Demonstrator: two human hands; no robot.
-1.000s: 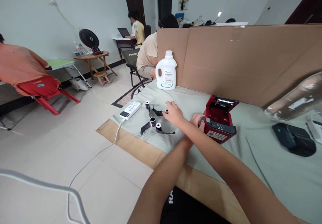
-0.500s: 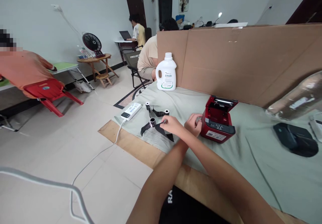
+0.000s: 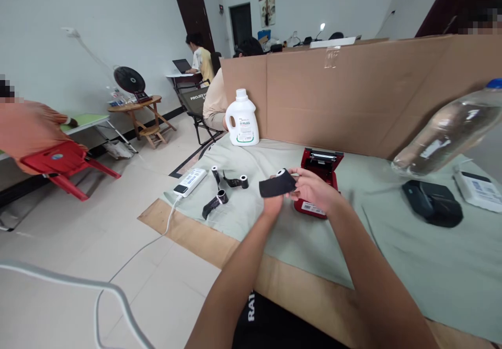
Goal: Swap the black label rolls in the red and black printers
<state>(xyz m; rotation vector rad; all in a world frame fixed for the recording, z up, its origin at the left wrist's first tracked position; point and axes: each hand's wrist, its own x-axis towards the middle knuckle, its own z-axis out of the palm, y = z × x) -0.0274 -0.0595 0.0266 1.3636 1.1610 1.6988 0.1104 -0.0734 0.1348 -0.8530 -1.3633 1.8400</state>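
Observation:
Both my hands hold a black ribbon roll with a white core (image 3: 276,183) lifted above the green table cloth (image 3: 392,265). My right hand (image 3: 314,188) pinches its right end near the core. My left hand (image 3: 271,206) grips it from below and is mostly hidden behind the black strip. Just behind my hands sits a small red printer (image 3: 321,161) with its lid open. Two more black ribbon rolls, one (image 3: 234,181) and another (image 3: 215,202), lie on the cloth to the left.
A white power strip (image 3: 190,180) with a cable lies at the table's left corner. A white detergent bottle (image 3: 242,120) stands against a cardboard wall (image 3: 353,92). A black device (image 3: 433,203), a white device (image 3: 478,189) and a clear bottle (image 3: 447,132) are at the right. People sit beyond.
My left hand picked one black ribbon roll off the cloth and raised it toward the printer. My right hand left the printer's side and joined it on the roll.

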